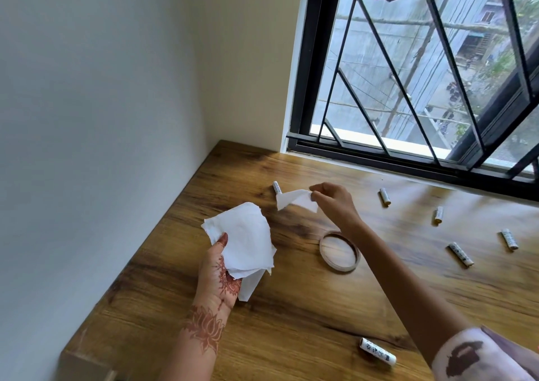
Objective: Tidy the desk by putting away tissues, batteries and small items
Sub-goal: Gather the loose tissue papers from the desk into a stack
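**Two hands gathering tissues over a wooden counter**

The left hand (221, 272), palm up and patterned with henna, is gripping a stack of tissues (245, 237), its thumb resting on the top sheet. At its 2 o'clock, the right hand (332, 202) is pinching a single tissue (294, 202) between thumb and fingertips, holding it above the counter (291, 307). A far battery (276, 187) is lying at that tissue's 11 o'clock, one end hidden behind the paper. A pale ring (339, 251) is lying flat at the right hand's 6 o'clock, partly under the forearm. Four scattered batteries (438, 215) are lying between that hand's 3 and 4 o'clock. A near battery (377, 354) is lying at its 5 o'clock, by the counter's front. A barred window (408, 74) is standing at 12 o'clock.
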`<state>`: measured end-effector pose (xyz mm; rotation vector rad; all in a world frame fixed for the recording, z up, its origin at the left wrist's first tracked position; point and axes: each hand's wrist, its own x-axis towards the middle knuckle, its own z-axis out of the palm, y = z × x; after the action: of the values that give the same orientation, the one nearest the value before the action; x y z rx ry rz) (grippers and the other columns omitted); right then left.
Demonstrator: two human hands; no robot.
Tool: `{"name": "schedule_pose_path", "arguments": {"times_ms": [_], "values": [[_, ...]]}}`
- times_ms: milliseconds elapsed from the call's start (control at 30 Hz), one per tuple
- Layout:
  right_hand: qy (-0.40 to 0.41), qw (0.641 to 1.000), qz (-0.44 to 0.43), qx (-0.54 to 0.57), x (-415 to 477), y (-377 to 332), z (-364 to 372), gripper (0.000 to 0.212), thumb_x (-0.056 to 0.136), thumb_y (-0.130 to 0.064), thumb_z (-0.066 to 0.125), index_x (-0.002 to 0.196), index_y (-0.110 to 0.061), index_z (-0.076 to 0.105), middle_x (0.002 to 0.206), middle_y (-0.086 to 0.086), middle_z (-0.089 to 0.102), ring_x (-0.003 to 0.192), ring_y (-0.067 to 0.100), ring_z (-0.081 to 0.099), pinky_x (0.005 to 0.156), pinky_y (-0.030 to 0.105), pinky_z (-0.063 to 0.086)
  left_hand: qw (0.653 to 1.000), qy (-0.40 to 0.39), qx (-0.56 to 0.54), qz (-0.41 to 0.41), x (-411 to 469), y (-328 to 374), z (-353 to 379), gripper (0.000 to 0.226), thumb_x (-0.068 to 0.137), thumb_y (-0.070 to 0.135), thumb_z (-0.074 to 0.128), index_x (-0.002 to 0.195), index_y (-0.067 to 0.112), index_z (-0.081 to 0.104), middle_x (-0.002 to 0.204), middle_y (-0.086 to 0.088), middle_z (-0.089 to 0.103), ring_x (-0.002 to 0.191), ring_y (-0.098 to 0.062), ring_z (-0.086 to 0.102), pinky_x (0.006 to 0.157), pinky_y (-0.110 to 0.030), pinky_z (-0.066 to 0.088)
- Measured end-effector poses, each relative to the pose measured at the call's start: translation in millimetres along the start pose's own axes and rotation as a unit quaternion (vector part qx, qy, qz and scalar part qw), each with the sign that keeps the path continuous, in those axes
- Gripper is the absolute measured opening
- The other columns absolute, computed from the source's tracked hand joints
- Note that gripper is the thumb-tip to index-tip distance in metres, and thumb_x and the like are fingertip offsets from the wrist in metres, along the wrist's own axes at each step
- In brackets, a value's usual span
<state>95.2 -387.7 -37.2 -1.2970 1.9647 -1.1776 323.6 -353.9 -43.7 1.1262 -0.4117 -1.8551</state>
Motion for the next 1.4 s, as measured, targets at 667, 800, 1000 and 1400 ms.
{"name": "schedule_pose_path", "arguments": {"times_ms": [667, 800, 1000, 1400], "values": [[-0.186, 0.97, -0.115, -0.11, -114.3, -53.5, 56.6, 0.015, 0.091, -0.025, 0.049, 0.099, -0.017, 0.058, 0.136, -0.005, 0.052, 0.125, 0.009, 0.042, 0.107, 0.031, 0.031, 0.996, -0.076, -0.032, -0.039, -0.7, -11.3, 5.0, 0.043, 0.093, 0.043, 0.044, 0.113, 0.01, 0.061, 0.088, -0.011, 0.074, 0.087, -0.028, 0.066, 0.078, -0.042, 0.053], [-0.199, 0.95, -0.18, -0.157, -122.6, -49.2, 69.3, 0.038, 0.094, -0.029, 0.043, 0.126, -0.012, 0.049, 0.139, 0.001, 0.048, 0.131, 0.01, 0.037, 0.117, 0.03, 0.018, 0.996, -0.073, -0.014, -0.054, -3.8, -5.6, 1.0, 0.04, 0.091, 0.042, 0.048, 0.101, 0.007, 0.063, 0.09, -0.014, 0.073, 0.089, -0.029, 0.067, 0.088, -0.045, 0.05], [-0.097, 0.988, -0.113, -0.027, -100.3, -40.2, 59.0, 0.011, 0.091, -0.015, 0.053, 0.099, -0.014, 0.061, 0.111, -0.003, 0.066, 0.101, 0.011, 0.06, 0.085, 0.023, 0.049, 0.999, 0.02, -0.048, 0.014, 2.4, 5.8, -12.0, 0.033, 0.094, 0.024, 0.046, 0.118, 0.003, 0.054, 0.072, -0.005, 0.07, 0.066, -0.016, 0.066, 0.049, -0.026, 0.053], [-0.138, 0.967, -0.077, -0.199, -88.9, 3.9, 62.7, 0.039, 0.085, -0.029, 0.064, 0.121, -0.015, 0.057, 0.117, 0.001, 0.056, 0.104, 0.013, 0.046, 0.079, 0.019, 0.041, 0.995, -0.015, -0.053, 0.086, 2.5, 25.9, -45.3, 0.04, 0.093, 0.016, 0.048, 0.132, 0.009, 0.047, 0.106, -0.009, 0.064, 0.092, -0.025, 0.063, 0.055, -0.033, 0.059]]}}
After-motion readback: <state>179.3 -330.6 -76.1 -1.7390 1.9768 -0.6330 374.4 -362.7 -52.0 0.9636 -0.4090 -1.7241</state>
